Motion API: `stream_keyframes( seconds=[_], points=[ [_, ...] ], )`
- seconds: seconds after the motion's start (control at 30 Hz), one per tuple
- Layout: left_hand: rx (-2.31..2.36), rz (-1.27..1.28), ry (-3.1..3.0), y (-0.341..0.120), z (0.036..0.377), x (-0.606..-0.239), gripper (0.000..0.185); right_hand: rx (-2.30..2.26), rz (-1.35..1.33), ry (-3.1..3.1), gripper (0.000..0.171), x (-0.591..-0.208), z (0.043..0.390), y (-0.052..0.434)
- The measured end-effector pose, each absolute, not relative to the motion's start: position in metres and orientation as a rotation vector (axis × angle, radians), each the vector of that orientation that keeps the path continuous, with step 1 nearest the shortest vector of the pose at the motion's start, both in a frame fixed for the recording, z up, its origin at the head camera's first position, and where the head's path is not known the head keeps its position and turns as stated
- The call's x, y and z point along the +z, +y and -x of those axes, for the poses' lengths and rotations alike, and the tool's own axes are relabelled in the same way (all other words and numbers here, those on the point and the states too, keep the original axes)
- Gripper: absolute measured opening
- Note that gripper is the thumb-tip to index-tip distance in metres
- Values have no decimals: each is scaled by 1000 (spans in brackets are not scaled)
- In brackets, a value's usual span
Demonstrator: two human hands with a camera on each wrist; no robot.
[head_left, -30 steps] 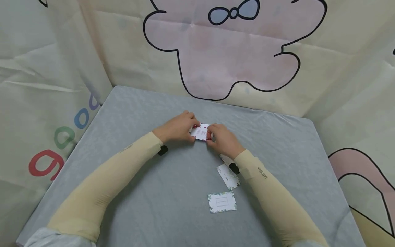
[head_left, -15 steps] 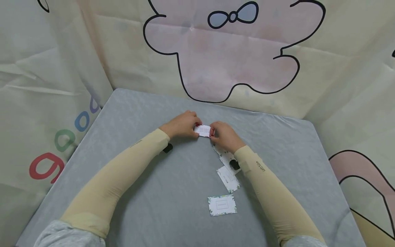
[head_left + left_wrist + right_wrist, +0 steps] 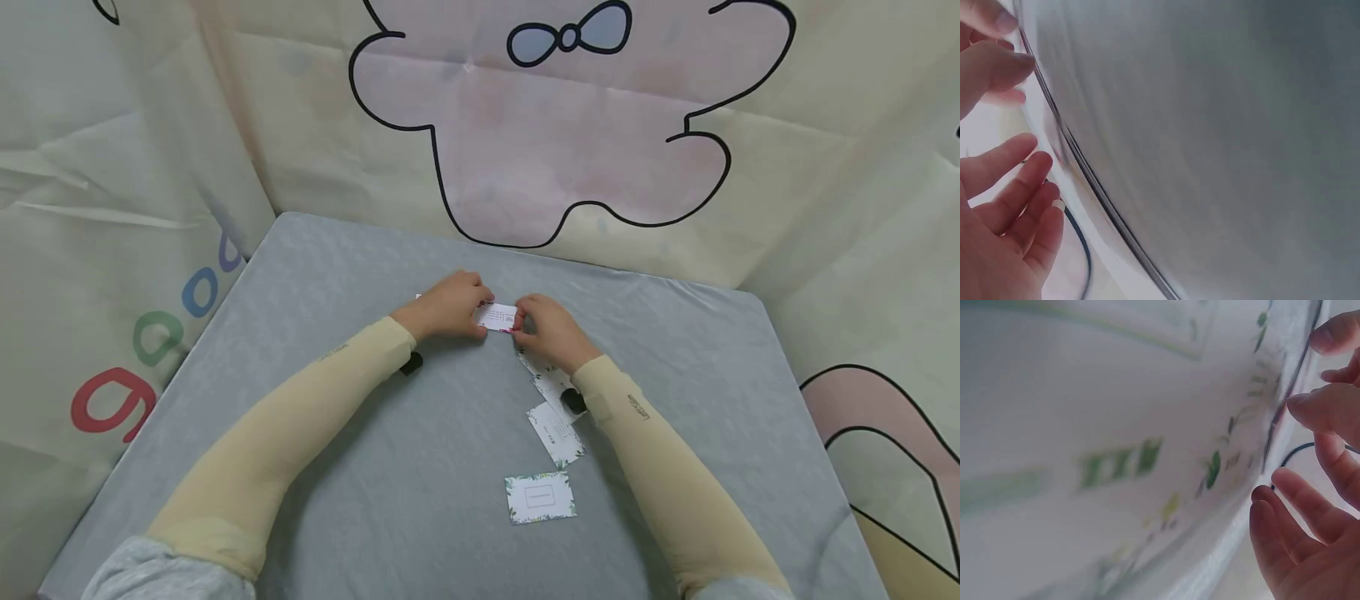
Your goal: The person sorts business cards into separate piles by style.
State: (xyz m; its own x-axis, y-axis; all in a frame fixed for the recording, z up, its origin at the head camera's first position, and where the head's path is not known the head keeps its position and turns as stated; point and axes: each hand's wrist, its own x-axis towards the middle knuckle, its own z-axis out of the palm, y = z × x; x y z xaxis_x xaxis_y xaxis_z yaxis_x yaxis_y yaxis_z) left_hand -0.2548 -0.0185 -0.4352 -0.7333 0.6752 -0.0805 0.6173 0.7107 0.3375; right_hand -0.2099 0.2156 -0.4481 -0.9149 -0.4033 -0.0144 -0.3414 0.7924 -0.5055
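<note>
Near the far middle of the table, a small white card [image 3: 497, 317] with printed lines and reddish edge marks lies between the two hands. My left hand [image 3: 447, 307] grips its left end with thumb and fingers. At the right end my right hand [image 3: 552, 332] pinches it. Part of the card is hidden under the fingers. In the left wrist view the fingers [image 3: 1025, 200] are loosely bent. The right wrist view shows a large, blurred leaf-printed card [image 3: 1116, 406] beside the right hand.
Under the right wrist lies a leaf-edged card [image 3: 553, 388], partly covered. A second card [image 3: 556, 435] lies tilted just nearer, and a third [image 3: 540, 497] nearer still. A tiny white corner shows behind the left hand. Grey cloth covers the table [image 3: 375, 500]; printed curtains rise behind it.
Both hands and the card between them have shifted slightly right. The card under my right wrist shows more now. A white corner has come into view left of my left hand.
</note>
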Motion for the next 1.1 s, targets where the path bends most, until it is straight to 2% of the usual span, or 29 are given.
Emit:
stream_keyframes(
  seconds=[0.07, 0.3, 0.5, 0.77, 1.1],
  points=[
    [428, -1098, 2709, -10, 247, -434, 60, -789, 585, 2863, 14, -446, 202, 222],
    [477, -1327, 2577, 14, 217, -435, 52, -743, 586, 2908, 14, -439, 152, 237],
    [455, -1396, 2502, 16, 213, -435, 55, -741, 604, 2966, 21, -444, 121, 238],
    [428, -1446, 2365, 13, 209, -427, 56, -677, 534, 3049, 29, -443, 96, 229],
    [428, -1447, 2393, 12, 208, -431, 53, -660, 516, 3055, 29, -445, 91, 226]
  ],
)
